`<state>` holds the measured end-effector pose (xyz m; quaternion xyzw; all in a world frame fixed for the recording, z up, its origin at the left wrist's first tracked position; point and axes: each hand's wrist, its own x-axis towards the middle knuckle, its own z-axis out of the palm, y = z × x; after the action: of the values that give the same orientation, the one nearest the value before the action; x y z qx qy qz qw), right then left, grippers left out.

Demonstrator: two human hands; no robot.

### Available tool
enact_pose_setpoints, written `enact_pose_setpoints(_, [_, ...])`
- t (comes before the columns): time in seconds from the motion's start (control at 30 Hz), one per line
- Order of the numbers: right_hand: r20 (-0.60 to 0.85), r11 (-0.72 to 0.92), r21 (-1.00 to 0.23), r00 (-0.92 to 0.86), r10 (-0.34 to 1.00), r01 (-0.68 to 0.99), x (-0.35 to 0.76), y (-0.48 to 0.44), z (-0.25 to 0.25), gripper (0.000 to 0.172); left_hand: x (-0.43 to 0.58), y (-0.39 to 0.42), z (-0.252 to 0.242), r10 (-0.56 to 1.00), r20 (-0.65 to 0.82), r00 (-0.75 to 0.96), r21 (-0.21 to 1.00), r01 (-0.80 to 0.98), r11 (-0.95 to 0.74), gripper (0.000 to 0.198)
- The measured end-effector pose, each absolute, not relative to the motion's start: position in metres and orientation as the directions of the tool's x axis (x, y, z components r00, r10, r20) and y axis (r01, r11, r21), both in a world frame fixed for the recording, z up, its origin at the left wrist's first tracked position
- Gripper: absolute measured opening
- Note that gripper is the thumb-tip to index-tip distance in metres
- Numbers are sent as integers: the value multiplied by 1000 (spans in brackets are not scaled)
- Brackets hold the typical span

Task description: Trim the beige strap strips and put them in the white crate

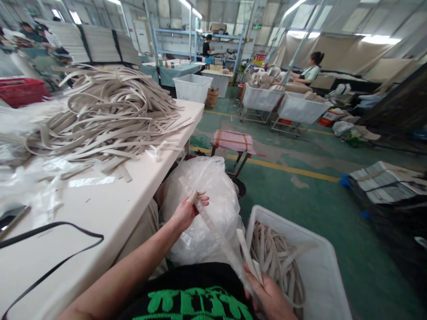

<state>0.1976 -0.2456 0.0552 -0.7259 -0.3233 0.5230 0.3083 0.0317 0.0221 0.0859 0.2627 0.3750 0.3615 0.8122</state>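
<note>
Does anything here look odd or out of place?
The strips on the white table lie in a loose tangle rather than neat bundles. Nearby, the pink stool seems bound across its seat with brown tape, perhaps patched.

Strips (116, 111) lie on the table (80, 218) at left.

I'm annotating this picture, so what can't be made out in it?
Head view, held pale strip: lower end lost behind the right hand or bottom edge.
Head view, white plastic bin: near end cut off by the bottom edge.
Head view, phone-like device: partly cut off by the left edge.
</note>
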Motion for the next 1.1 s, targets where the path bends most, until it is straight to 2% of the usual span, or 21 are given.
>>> enact_pose_setpoints(0.13, [-549,-586,-797,230,803,144,210,-252,57,72,32,11,87,770,-378,514,717,-364,595,33])
enact_pose_setpoints(0.2, [-460,-527,-831,313,831,177,213,-240,69,69,33,0,89,756,-310,576,756,-333,564,39])
enact_pose_setpoints(0.3, [-240,-405,-863,461,854,301,217,-200,99,63,37,-19,96,680,-237,694,820,-232,523,44])
enact_pose_setpoints(0.4, [-79,-247,-877,385,920,412,218,-144,138,52,44,-34,104,571,-187,799,902,-91,422,47])
enact_pose_setpoints(0.47, [34,-113,-854,271,962,508,216,-109,161,39,49,-39,111,524,-145,840,946,-38,322,51])
enact_pose_setpoints(0.53, [85,-10,-833,145,986,553,210,-82,177,31,53,-40,116,502,-112,858,967,-22,254,54])
enact_pose_setpoints(0.63, [161,96,-800,57,985,593,203,-61,191,35,54,-43,117,441,-114,890,971,4,241,55])
enact_pose_setpoints(0.73, [235,125,-816,126,964,565,205,-59,197,38,51,-49,109,329,-148,933,972,76,223,54])
enact_pose_setpoints(0.8, [215,88,-862,204,955,499,215,-65,197,38,47,-53,102,289,-172,942,970,111,217,52])
enact_pose_setpoints(0.87, [98,-8,-907,229,969,422,228,-76,192,40,44,-49,99,332,-198,922,957,108,270,52])
enact_pose_setpoints(0.97, [-189,-215,-930,112,975,297,238,-99,164,50,41,-30,101,485,-229,844,904,0,428,51])
enact_pose_setpoints(1.03, [-310,-302,-925,5,951,231,233,-114,133,56,40,-13,106,567,-248,785,838,-119,532,45])
enact_pose_setpoints(1.1, [-384,-367,-901,-33,923,230,221,-129,102,48,38,3,110,615,-269,741,776,-211,594,39])
